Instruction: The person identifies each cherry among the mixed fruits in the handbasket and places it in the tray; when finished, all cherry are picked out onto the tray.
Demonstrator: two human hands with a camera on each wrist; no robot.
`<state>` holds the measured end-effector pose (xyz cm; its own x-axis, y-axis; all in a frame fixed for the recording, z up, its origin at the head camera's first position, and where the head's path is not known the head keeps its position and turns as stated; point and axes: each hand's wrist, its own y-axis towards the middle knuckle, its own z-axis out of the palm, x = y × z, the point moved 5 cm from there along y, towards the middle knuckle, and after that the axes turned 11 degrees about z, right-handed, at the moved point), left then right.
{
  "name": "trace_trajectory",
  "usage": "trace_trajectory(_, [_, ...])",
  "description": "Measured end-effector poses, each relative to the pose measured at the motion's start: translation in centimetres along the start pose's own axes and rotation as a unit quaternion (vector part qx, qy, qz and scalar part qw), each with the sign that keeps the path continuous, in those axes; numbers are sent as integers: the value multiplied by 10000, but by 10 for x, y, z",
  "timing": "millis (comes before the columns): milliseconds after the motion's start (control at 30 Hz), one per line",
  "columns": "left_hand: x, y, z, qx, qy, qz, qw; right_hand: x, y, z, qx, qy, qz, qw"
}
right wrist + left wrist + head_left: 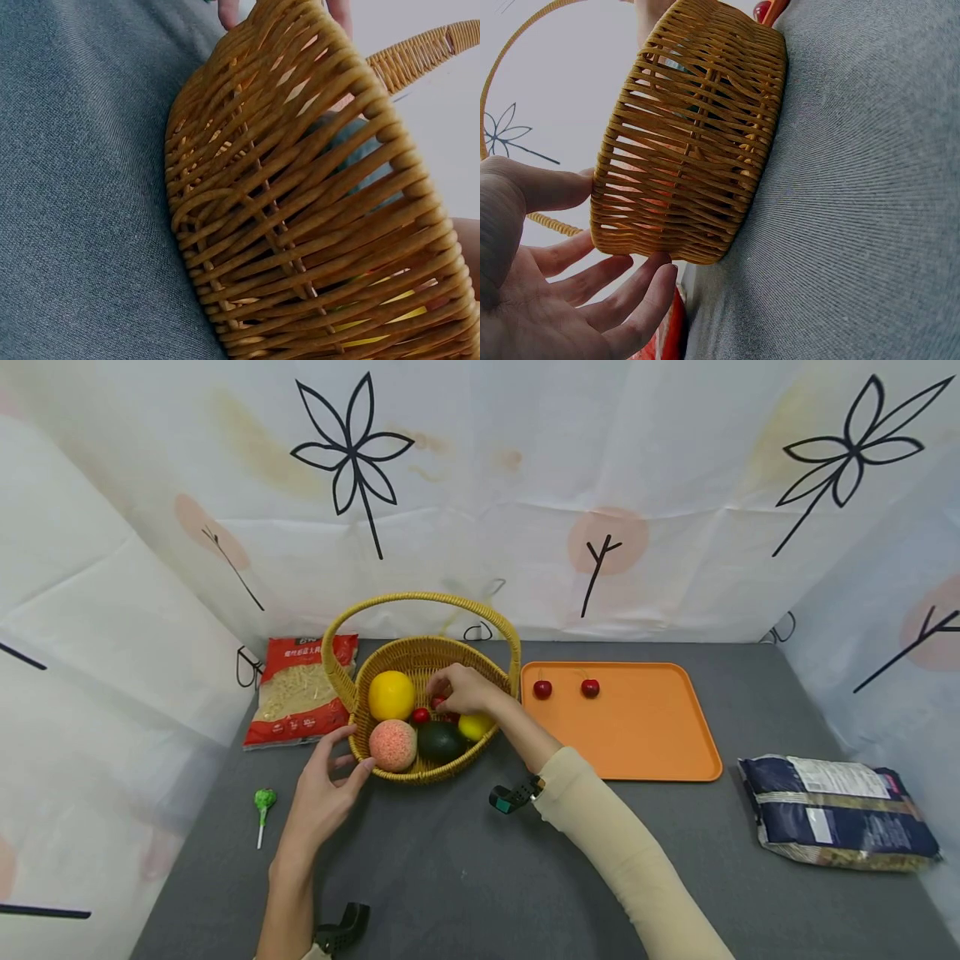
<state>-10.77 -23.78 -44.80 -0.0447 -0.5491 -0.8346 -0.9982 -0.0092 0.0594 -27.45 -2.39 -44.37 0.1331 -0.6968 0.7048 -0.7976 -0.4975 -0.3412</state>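
A yellow wicker basket (424, 647) with a tall arched handle holds a yellow round fruit (392, 696), a pink-orange round fruit (393, 746), a dark green avocado (441, 742), a lemon-like yellow fruit (476, 727) and red cherries (421, 716). My left hand (324, 791) touches the basket's left rim and outer wall; its thumb and fingers are spread and nearly straight in the left wrist view. Reaching inside, my right hand (462, 691) has its fingertips bent around a red cherry (438, 702). The right wrist view shows mostly basket weave (300, 202); that hand's fingers are hidden there.
Right of the basket lies an orange tray (630, 727) with two cherries (566, 689). A red pasta bag (300, 693) is behind left, a green lollipop (264, 802) at front left, and a dark blue bag (840, 814) at far right. Patterned cloth (480, 485) hangs behind the grey table.
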Motion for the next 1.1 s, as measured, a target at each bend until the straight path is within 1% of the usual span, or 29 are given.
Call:
trace_trajectory(133, [0, 0, 0, -3, 3, -10, 10000, -2, 1, 0, -11, -61, 36, 10000])
trace_trajectory(300, [0, 0, 0, -17, 9, 11, 10000, -3, 0, -1, -208, -110, -87, 9997])
trace_trajectory(400, [0, 0, 0, -11, 19, 2, 10000, -2, -4, -3, -380, -35, -205, 9991])
trace_trajectory(533, [0, 0, 0, 3, 27, -21, 10000, 2, -15, -8, -593, 188, -404, 9972])
trace_trajectory(700, [0, 0, 0, 9, 39, -46, 10000, 8, -36, -15, -646, 550, -774, 9934])
trace_trajectory(867, [0, 0, 0, -8, 77, -30, 10000, 12, -63, -20, -629, 1012, -1197, 9856])
trace_trajectory(1033, [1, 0, 0, 2, 76, -48, 10000, 10, -94, -25, -517, 1368, -1544, 9771])
trace_trajectory(1100, [1, 0, 0, 7, 74, -61, 10000, 8, -109, -27, -492, 1409, -1615, 9755])
